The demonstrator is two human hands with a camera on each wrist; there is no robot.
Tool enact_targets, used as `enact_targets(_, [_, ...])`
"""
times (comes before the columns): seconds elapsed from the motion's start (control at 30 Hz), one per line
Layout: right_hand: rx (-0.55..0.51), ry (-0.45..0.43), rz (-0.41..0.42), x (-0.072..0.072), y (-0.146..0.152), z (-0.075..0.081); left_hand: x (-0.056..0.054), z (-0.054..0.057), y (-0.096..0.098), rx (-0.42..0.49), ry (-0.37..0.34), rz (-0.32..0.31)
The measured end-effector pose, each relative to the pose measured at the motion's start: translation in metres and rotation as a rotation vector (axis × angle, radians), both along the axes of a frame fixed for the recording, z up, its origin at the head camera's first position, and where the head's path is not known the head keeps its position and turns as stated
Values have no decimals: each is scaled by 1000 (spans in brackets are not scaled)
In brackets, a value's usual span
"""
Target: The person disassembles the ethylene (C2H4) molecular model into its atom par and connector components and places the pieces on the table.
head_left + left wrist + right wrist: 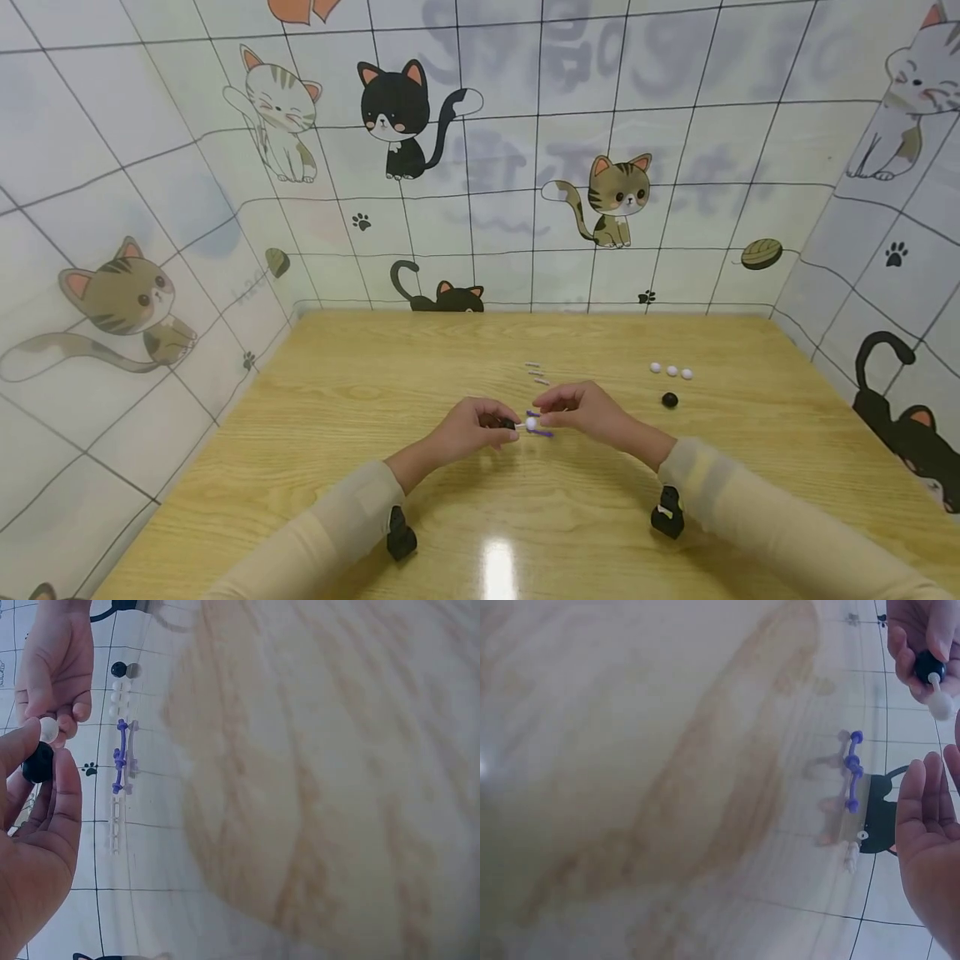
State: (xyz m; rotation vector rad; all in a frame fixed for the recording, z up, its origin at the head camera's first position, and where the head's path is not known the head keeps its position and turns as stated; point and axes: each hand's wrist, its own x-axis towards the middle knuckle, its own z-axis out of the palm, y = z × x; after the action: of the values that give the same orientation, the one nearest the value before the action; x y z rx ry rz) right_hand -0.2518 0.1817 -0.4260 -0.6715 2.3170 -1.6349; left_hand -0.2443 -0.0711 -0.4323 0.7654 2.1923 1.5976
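My left hand (472, 429) pinches a black ball (930, 666) between thumb and fingers. Out of that ball sticks a short white rod (934, 679), with a white ball (940, 706) on its far end. Close to the white ball, on its right in the head view, is my right hand (588, 412). In the right wrist view its fingers look nearly straight, with a gap between them and the white ball; its thumb is mostly cut off there. Two purple connector rods (853, 786) lie on the table just beyond the hands, partly hidden in the head view.
Three small white rods (536, 373) lie farther back on the wooden table (390, 350). To the right, three white balls (672, 371) sit in a row, with a second black ball (670, 400) in front. Cat-printed walls (510, 225) enclose the back and sides.
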Motion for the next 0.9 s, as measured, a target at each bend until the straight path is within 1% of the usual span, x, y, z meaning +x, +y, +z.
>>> enact_targets(0.17, [-18, -14, 56, 4, -4, -4, -1, 0, 1, 0, 2, 0])
enact_targets(0.3, [-13, -11, 65, 7, -5, -6, -1, 0, 3, -1, 0, -6])
enact_targets(0.47, [-21, -19, 62, 7, -7, -10, 11, 18, 4, 16, -8, -19])
enact_targets(0.53, [-22, -13, 66, 7, -8, -12, 12, 20, 4, 15, -9, -19])
enact_targets(0.7, [-25, -12, 79, 7, -8, -12, 2, 4, 5, -4, 1, -13])
enact_targets(0.9, [-28, -11, 82, 10, -8, -10, 1, 1, 5, -10, 8, -6])
